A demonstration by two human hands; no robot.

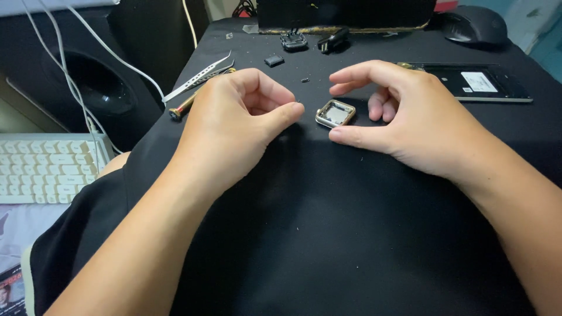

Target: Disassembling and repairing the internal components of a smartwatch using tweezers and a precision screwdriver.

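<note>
A small square metal watch case [335,113], gold-edged and opened up, lies on the black cloth [328,234] between my hands. My left hand [237,117] rests just left of it, thumb and forefinger pinched together at the tip; whether something tiny is held there I cannot tell. My right hand [398,114] curls around the case from the right, forefinger arched above it, thumb lying just below it; whether the thumb touches the case is unclear.
Metal tweezers [196,79] and a gold-handled screwdriver [181,107] lie behind my left hand. Small black parts [273,59] sit further back. A dark phone-like panel [474,83] lies at right, a black mouse [474,24] beyond it. A white keyboard [47,167] is at left.
</note>
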